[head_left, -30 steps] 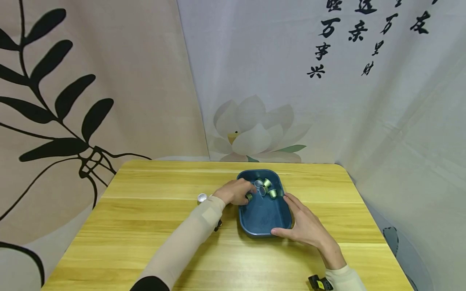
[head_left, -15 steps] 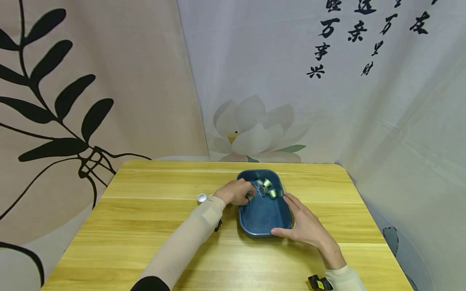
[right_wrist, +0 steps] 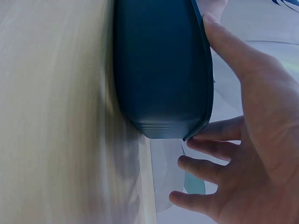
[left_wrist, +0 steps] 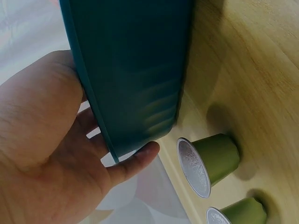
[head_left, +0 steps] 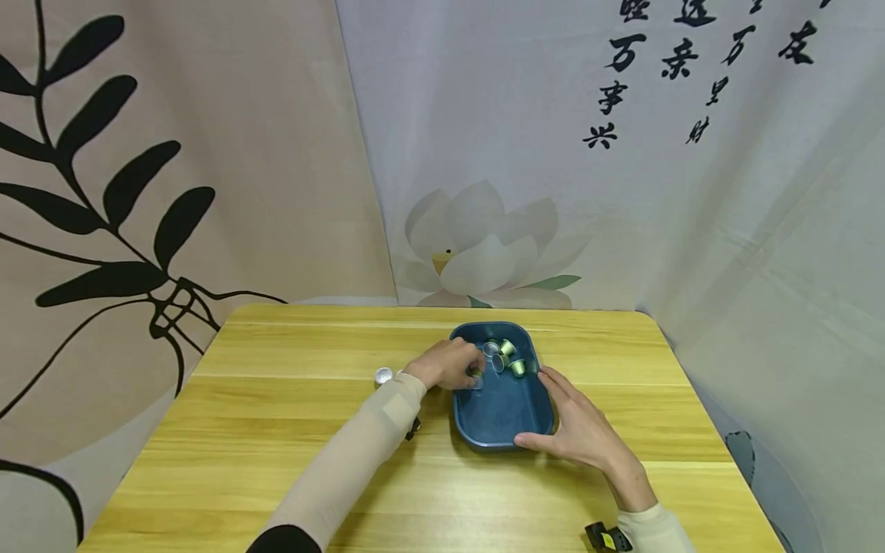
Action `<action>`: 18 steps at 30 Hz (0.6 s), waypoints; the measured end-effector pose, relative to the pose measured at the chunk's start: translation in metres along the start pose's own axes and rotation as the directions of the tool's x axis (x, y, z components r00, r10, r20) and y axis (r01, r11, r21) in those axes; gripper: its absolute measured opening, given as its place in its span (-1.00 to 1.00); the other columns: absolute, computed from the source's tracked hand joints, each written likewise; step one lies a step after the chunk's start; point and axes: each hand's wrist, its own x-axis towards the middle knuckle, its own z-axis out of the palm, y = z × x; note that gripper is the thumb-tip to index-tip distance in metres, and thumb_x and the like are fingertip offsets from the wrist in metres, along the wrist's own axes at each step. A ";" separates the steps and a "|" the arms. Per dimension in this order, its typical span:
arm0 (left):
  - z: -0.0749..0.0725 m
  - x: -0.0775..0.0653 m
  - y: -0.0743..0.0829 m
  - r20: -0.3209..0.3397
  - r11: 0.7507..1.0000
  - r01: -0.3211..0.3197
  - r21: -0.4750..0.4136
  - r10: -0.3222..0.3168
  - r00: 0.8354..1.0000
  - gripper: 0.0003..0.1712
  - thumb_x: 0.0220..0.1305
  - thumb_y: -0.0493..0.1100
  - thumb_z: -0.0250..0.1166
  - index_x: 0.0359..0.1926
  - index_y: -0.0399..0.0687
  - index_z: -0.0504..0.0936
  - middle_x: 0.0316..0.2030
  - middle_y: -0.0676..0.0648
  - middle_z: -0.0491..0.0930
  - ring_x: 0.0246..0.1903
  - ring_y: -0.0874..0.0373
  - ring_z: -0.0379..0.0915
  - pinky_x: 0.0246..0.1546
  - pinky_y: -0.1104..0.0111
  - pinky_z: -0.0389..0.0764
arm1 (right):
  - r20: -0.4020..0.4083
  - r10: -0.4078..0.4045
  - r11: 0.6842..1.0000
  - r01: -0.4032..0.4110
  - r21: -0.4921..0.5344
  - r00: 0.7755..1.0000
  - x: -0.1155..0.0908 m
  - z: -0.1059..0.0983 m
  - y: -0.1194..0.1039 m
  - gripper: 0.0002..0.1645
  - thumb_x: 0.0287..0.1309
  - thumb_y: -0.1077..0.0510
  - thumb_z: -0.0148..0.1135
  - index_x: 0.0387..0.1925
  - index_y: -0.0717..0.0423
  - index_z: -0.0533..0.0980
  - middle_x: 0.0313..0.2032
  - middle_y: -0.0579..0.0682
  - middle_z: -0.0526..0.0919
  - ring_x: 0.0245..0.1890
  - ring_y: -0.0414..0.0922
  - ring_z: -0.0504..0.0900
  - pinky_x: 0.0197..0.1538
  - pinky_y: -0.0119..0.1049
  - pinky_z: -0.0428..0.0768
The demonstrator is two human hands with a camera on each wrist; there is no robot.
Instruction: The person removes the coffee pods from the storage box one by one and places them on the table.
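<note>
Since the earlier head view, we see that the green capsule (head_left: 477, 380) at the left hand (head_left: 448, 365) has shifted slightly toward 5 o'clock, while the right hand (head_left: 579, 426) and the blue tray (head_left: 505, 415) have stayed put. From the head, we find the tray on the wooden surface (head_left: 207, 461), at 5 o'clock of the middle, with that capsule inside it near 9 o'clock, by the left hand's bent fingers; we cannot tell whether they are clamped on it. More capsules (head_left: 518, 369) cluster in the tray between 11 and 2 o'clock. The right hand, at 4 o'clock of the tray, has its fingers apart, thumb at the rim.

From the left wrist, we have the hand between 8 and 9 o'clock, reaching over the rim, one finger outside the tray's corner, other fingertips hidden behind the wall. Two upright capsules (left_wrist: 217, 158) stand on the surface at 4 and 5 o'clock, silver lids up, the second cut off by the frame edge.

From the right wrist, we see the tray toward 12 o'clock and the hand toward 3, thumb on the rim, fingers spread, two clear of the tray
</note>
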 end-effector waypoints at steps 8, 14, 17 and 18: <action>-0.001 0.000 -0.003 -0.065 1.000 -0.024 0.000 0.024 0.998 -0.79 0.51 -0.09 0.53 0.10 0.11 0.87 0.05 0.06 0.86 0.06 0.13 0.75 0.18 0.19 0.80 | 0.003 -0.001 1.000 0.001 0.000 1.000 0.000 -0.001 -0.001 0.53 0.04 -0.57 0.67 0.71 0.29 0.28 0.73 0.29 0.28 0.59 0.41 0.50 0.46 0.42 0.65; -0.005 -0.004 -0.004 -0.132 0.999 -0.038 -0.015 0.036 0.991 -0.70 0.51 -0.09 0.52 0.20 0.06 0.88 0.09 0.08 0.89 0.18 0.08 0.76 0.42 -0.08 0.62 | 0.004 0.004 1.000 -0.004 0.002 1.000 0.000 -0.001 -0.001 0.54 0.03 -0.58 0.66 0.71 0.29 0.28 0.73 0.29 0.29 0.59 0.42 0.50 0.46 0.42 0.66; -0.007 -0.007 -0.005 -0.160 0.999 -0.047 -0.027 0.042 0.986 -0.68 0.52 -0.10 0.52 0.22 0.04 0.87 0.10 0.08 0.89 0.20 0.05 0.76 0.45 -0.16 0.57 | 0.006 0.005 1.000 -0.005 0.001 1.000 0.001 -0.001 -0.002 0.54 0.03 -0.56 0.67 0.72 0.29 0.27 0.73 0.29 0.28 0.58 0.42 0.50 0.45 0.42 0.66; -0.008 -0.008 -0.005 -0.172 0.998 -0.051 -0.030 0.045 0.984 -0.68 0.52 -0.10 0.52 0.22 0.04 0.87 0.11 0.08 0.89 0.19 0.04 0.76 0.44 -0.17 0.57 | 0.005 0.005 1.000 -0.005 0.002 1.000 0.001 -0.001 -0.002 0.53 0.04 -0.55 0.68 0.72 0.29 0.27 0.73 0.29 0.29 0.58 0.42 0.50 0.45 0.42 0.66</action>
